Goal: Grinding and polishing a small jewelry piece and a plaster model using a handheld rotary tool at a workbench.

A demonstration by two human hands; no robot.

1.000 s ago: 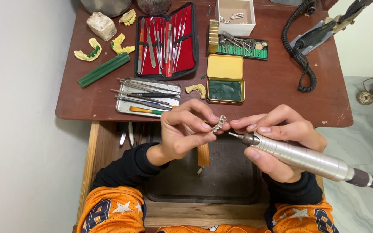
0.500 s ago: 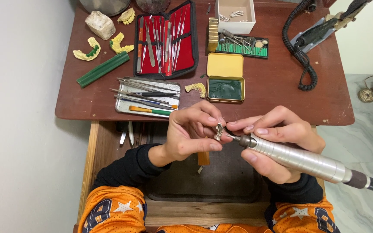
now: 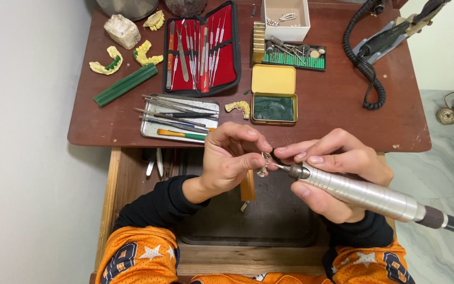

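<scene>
A red-lined black zip case (image 3: 202, 50) is lying open on the brown table (image 3: 342, 121), 1 white cardboard box (image 3: 286, 18) sitting at its far edge beside it, 1 yellow hinged tin (image 3: 274, 94) resting open just nearer.

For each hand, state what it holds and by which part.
Left hand: small metal dental piece, pinched by its edge between fingertips. Right hand: silver rotary handpiece, gripped near its front end.

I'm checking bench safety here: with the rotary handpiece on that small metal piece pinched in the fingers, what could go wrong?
The bur tip meets the small metal piece right beside the left hand fingertips, so a slip could nick them. The piece is held only by a fingertip pinch over the open drawer; it might drop in. The right hand grips the rotary handpiece whose cord trails off the edge and may tug.
</scene>
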